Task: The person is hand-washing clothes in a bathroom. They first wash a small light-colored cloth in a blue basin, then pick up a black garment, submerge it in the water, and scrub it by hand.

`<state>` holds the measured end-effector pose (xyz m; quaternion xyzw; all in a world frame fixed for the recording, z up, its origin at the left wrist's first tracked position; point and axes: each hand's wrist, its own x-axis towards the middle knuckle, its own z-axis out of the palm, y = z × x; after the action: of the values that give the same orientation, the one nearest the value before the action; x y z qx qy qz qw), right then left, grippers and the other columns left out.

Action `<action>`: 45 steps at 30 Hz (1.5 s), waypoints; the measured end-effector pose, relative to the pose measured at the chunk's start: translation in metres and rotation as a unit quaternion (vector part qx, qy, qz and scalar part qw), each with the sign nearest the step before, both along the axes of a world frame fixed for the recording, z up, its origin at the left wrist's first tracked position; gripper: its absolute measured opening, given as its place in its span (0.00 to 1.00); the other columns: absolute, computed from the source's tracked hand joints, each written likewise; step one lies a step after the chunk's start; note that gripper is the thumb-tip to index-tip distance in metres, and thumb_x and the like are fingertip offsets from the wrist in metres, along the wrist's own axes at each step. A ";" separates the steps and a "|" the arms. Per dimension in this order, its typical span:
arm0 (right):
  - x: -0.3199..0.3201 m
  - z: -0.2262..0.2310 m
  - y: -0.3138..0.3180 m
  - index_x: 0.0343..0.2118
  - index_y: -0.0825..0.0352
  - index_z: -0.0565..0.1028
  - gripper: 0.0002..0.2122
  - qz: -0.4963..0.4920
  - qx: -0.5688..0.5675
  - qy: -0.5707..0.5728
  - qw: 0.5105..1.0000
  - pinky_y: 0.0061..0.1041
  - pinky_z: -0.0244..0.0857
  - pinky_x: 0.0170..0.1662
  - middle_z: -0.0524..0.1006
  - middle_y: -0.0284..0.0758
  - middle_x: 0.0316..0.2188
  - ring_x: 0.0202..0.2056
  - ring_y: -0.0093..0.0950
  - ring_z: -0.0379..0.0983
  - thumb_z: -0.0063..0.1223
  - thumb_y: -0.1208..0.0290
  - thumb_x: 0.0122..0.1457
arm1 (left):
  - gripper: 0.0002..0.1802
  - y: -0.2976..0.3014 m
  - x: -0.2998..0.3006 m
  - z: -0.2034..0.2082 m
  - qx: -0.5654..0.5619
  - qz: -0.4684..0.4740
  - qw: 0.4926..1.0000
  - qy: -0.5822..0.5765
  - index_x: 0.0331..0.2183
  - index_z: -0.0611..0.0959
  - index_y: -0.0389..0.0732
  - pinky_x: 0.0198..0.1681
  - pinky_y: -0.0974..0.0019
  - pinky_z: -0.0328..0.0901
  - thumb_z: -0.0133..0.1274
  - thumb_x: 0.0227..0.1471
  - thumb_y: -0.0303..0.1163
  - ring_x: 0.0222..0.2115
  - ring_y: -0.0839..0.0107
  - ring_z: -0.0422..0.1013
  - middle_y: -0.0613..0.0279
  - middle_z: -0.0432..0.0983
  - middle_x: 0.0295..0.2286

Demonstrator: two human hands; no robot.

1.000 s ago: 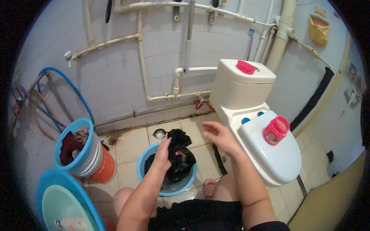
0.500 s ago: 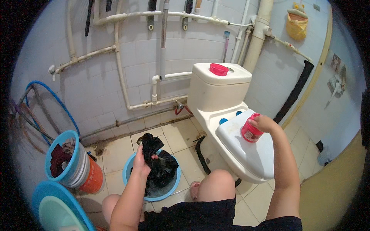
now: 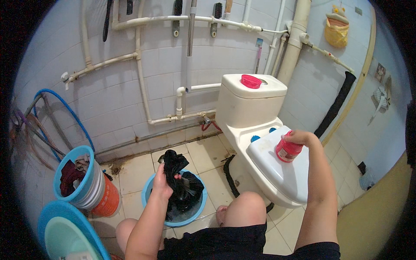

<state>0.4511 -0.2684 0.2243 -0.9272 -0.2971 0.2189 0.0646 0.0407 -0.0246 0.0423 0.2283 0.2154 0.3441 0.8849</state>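
Observation:
Over a light blue basin (image 3: 147, 187) on the floor, my left hand (image 3: 162, 183) is closed on a wet-looking black cloth (image 3: 174, 163). Part of the cloth hangs down into the basin, where some water shows. At the right, my right hand (image 3: 298, 138) grips a red plastic jar (image 3: 287, 152) from above, fingers round its upper part. The jar is at the closed white toilet lid (image 3: 281, 173); whether its base rests there I cannot tell. A red round lid (image 3: 251, 81) lies on top of the toilet tank (image 3: 247, 104).
To the left stands a bucket (image 3: 108, 197) with a blue basin of clothes (image 3: 69, 177) on top. Nearer are stacked blue and green basins (image 3: 65, 236). A blue hose (image 3: 73, 113) curves by the wall. White pipes (image 3: 143, 91) run along the tiles, with brushes (image 3: 216, 19) hanging above.
The whole view has shifted slightly, so everything sits a little farther right. Both hands keep their holds on the black cloth and the red jar.

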 end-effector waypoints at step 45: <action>-0.328 -0.177 0.235 0.37 0.70 0.69 0.09 0.023 0.644 0.409 0.646 0.29 0.62 0.45 0.73 0.38 0.33 0.38 0.31 0.70 0.41 0.69 0.61 | 0.16 0.013 -0.011 -0.018 0.012 0.201 0.979 0.016 0.40 0.73 0.37 0.40 0.68 0.64 0.49 0.53 0.37 0.35 0.71 0.69 0.61 0.72 0.34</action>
<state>0.1228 -0.0337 0.0471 -0.4610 -0.3282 0.3313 0.7549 0.0294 -0.0115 0.0247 0.1966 0.2669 0.5138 0.7913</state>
